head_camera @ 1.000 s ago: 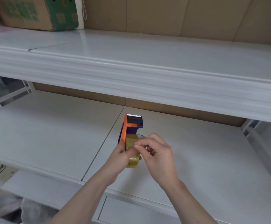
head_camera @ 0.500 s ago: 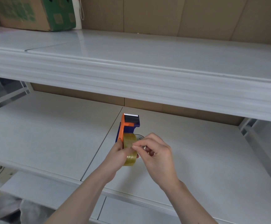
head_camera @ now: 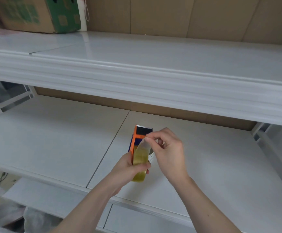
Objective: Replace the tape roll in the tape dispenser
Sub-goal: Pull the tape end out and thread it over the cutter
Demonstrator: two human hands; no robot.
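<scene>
Since half a second ago the right hand [head_camera: 168, 152] has lifted from the roll toward the cutter end, drawing a short clear tail of tape [head_camera: 145, 144] up with it; before, its fingertips were down on the roll's face, picking at the end.

The roll [head_camera: 140, 163], yellowish and see-through, sits in the orange-and-blue dispenser [head_camera: 137, 137], which is held upright above the lower shelf [head_camera: 52, 145], blade end away from the person. The right thumb and forefinger pinch the free end just beside the orange crossbar, likely so it can be threaded under the bar and over the serrated blade. The left hand [head_camera: 128, 167] grips the dispenser low down, its thumb lying across the roll, which looks meant to stop the roll spinning while the tail is pulled taut. So the new roll seems mounted, with threading in hand.

Above runs the upper shelf [head_camera: 153, 64], with a box [head_camera: 36, 14] at its far left corner.
</scene>
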